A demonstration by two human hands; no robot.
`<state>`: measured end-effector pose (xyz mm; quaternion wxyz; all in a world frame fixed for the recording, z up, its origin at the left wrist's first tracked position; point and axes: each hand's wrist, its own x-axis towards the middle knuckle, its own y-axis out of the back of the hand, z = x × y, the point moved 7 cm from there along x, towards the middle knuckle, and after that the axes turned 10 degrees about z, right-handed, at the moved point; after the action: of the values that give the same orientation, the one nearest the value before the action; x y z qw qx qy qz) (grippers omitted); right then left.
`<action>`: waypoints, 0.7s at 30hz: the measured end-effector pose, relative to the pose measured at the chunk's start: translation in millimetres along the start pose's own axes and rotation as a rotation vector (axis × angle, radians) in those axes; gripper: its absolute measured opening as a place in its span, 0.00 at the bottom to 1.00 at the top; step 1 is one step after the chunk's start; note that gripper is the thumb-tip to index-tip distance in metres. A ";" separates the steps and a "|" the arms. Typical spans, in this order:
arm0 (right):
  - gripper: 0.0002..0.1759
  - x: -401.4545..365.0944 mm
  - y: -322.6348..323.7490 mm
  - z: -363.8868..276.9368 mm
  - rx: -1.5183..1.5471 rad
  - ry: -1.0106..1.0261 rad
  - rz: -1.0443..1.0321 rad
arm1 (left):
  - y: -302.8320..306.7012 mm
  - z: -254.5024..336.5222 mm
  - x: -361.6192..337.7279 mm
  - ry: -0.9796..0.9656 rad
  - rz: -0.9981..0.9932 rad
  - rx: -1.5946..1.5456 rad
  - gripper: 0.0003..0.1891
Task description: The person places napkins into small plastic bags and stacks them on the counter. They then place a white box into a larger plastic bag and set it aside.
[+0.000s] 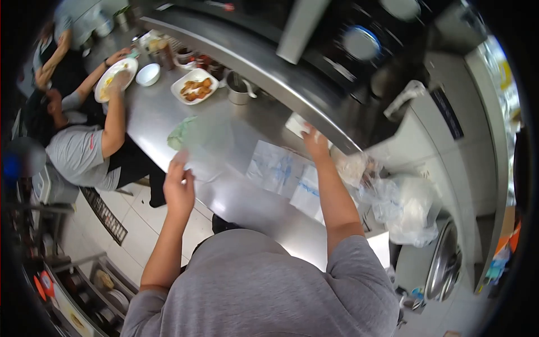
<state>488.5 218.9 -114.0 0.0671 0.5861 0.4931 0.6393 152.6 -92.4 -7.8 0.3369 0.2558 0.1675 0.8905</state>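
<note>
From my remote seat, I see the left hand [179, 194] above the near edge of the steel worktop [264, 210], its fingers partly curled and blurred at the tips; I cannot tell whether they grip the filmy clear plastic [216, 135] just beyond. A crumpled green piece [179, 135] lies at 12 o'clock from that hand. The right hand [317, 144] reaches to a white item [296, 124] by the far edge, fingers slightly parted and bent over it; whether they have closed on it, I cannot tell. At its 8 o'clock, blue-printed plastic sheets [275, 168] lie flat; at 4 o'clock, clear bags [412, 208] sit bunched. Farther off, at the left hand's 12 to 1 o'clock, browned food pieces [196, 89] rest uncovered in a white dish [178, 88], with no wrapping around them. At 11 o'clock, a co-worker [84, 149] handles an oval plate [130, 66].
</note>
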 end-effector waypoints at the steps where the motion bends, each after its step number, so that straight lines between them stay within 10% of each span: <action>1: 0.21 7.1 43.1 -33.2 0.117 -0.191 -0.091 | -0.3 2.6 -6.9 0.009 0.031 -0.055 0.19; 3: 0.21 -25.5 44.6 -13.5 0.136 -0.388 -0.289 | -2.9 9.9 -21.6 -0.055 0.012 -0.022 0.18; 5: 0.14 -25.5 135.5 -45.8 0.207 -0.164 0.119 | -15.4 35.1 -35.4 -0.164 -0.039 -0.058 0.21; 9: 0.13 -94.7 239.2 5.9 0.205 -0.438 0.106 | -55.0 75.7 -61.1 -0.263 -0.277 -0.035 0.23; 16: 0.10 -252.4 375.8 83.0 -0.776 -1.163 -0.054 | -135.0 133.5 -107.3 -0.492 -0.591 -0.178 0.20; 21: 0.09 -286.2 369.5 64.0 -0.474 -0.839 -0.102 | -148.9 170.6 -124.1 -0.550 -0.673 -0.254 0.19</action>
<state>809.6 -122.3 -58.6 0.4232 0.7372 0.2923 0.4382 405.9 -49.2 18.3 0.6686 0.3709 0.0348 0.6437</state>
